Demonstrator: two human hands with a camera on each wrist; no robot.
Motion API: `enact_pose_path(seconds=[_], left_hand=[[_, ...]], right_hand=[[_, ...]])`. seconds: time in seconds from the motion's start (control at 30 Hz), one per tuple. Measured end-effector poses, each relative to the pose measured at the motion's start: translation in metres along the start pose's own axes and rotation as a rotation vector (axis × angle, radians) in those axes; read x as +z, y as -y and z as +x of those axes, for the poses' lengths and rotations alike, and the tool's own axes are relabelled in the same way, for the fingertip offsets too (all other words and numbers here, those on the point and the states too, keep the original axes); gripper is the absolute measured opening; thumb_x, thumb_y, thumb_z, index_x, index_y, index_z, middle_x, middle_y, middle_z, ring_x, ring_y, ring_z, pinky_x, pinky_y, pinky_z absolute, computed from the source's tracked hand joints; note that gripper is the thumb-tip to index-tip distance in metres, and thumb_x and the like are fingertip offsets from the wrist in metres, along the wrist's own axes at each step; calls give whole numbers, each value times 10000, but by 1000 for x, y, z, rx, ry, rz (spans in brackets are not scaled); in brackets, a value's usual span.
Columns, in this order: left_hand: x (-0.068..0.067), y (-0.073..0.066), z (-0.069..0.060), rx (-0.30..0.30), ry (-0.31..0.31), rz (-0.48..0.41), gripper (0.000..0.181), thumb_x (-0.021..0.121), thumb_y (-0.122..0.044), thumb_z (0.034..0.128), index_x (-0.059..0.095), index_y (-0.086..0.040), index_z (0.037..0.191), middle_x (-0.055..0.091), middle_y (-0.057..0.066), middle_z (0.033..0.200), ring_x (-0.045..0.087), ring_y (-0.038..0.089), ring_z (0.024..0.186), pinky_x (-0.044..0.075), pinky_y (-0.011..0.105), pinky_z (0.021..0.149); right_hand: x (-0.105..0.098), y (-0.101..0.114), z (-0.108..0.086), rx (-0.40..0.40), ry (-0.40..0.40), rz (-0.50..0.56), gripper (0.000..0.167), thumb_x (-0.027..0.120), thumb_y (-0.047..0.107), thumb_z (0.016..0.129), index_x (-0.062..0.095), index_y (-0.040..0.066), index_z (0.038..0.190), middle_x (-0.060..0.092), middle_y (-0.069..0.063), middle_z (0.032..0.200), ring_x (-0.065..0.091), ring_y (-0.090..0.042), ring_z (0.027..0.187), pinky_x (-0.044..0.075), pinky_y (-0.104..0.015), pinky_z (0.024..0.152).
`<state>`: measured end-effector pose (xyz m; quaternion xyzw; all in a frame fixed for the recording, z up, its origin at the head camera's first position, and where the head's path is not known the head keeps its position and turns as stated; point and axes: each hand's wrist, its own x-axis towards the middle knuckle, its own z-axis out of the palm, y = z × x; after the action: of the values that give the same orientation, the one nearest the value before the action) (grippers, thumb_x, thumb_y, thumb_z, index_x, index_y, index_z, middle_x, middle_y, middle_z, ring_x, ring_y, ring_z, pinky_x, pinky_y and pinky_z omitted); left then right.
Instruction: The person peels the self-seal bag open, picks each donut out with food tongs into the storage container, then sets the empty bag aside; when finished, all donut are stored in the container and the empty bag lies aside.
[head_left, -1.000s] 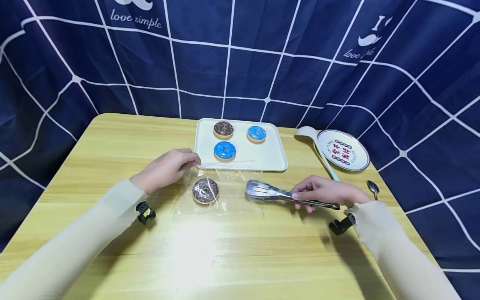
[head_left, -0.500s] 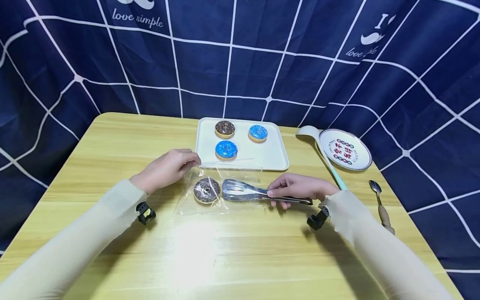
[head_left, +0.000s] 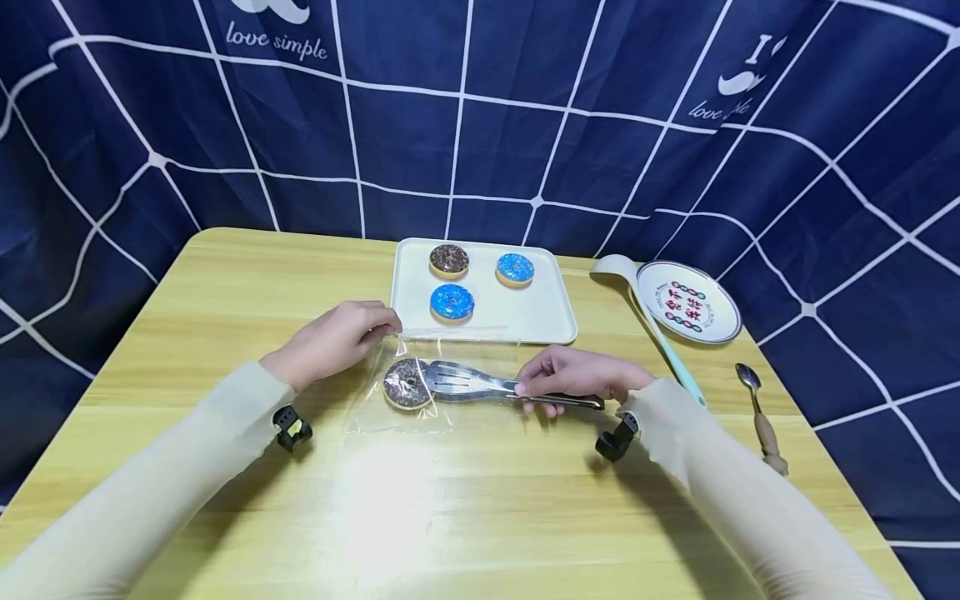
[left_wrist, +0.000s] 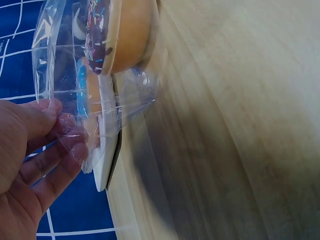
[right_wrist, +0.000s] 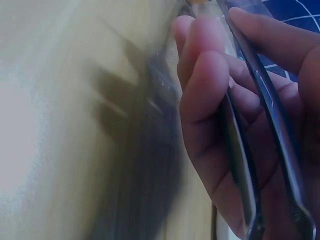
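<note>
My left hand (head_left: 336,342) pinches the edge of a clear plastic bag (left_wrist: 137,100) between thumb and fingers. Inside the bag is a chocolate-iced donut (head_left: 401,386); its coloured sprinkles show in the left wrist view. Metal serving tongs (head_left: 467,382) are held in my right hand (head_left: 583,373), with their slotted head reaching into the bag and overlapping the donut's right edge. The right wrist view shows fingers around the two tong arms (right_wrist: 272,107), which stand apart. Whether the tongs squeeze the donut I cannot tell.
Behind the bag lies a white tray (head_left: 547,312) with two blue donuts (head_left: 452,302) and a brown one (head_left: 449,260). At the right are a ladle (head_left: 675,367), a round plate (head_left: 723,312) and a spoon (head_left: 765,429). A dark blue curtain (head_left: 495,142) encloses the table.
My right hand has moved left with the tongs, bringing their head from beside the donut to over its right edge. My left hand has stayed in place on the bag.
</note>
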<state>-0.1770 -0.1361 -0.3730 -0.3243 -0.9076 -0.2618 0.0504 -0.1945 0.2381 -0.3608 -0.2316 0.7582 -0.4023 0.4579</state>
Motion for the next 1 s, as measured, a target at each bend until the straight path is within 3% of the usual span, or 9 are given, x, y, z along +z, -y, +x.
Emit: enact_pose_path(seconds=[0.23,0.47,0.73,1.0], left_hand=[[0,1,0,33,13,2,189,628,26,1000,777,-59,1079,767,98,1042,739,230,982,644,417,909],[0,3,-2,31,18,16,203,637,53,985,779,-45,1093,769,113,1053,743,242,997,647,413,916],[-1,8,-6,34,16,31,244,619,73,983,781,-53,1115,762,108,1043,739,242,984,646,424,906],[-4,11,-7,26,30,5,214,627,48,993,777,-38,1119,758,116,1044,730,234,977,641,433,899]], right_hand=[[1,-6,0,-13,-5,0,283,610,192,1064,678,-77,1009,738,-34,869,601,-70,583,562,-203,595],[-3,-9,-18,-39,-36,-5,314,603,201,1070,672,-105,1059,747,-65,888,616,-58,588,571,-198,601],[-16,-27,-61,-91,-32,-16,329,551,159,1089,632,-160,1094,732,-112,882,610,-32,622,584,-217,629],[-43,-50,-112,-142,-88,14,269,487,67,1096,599,-174,1057,725,24,826,616,-13,633,571,-243,611]])
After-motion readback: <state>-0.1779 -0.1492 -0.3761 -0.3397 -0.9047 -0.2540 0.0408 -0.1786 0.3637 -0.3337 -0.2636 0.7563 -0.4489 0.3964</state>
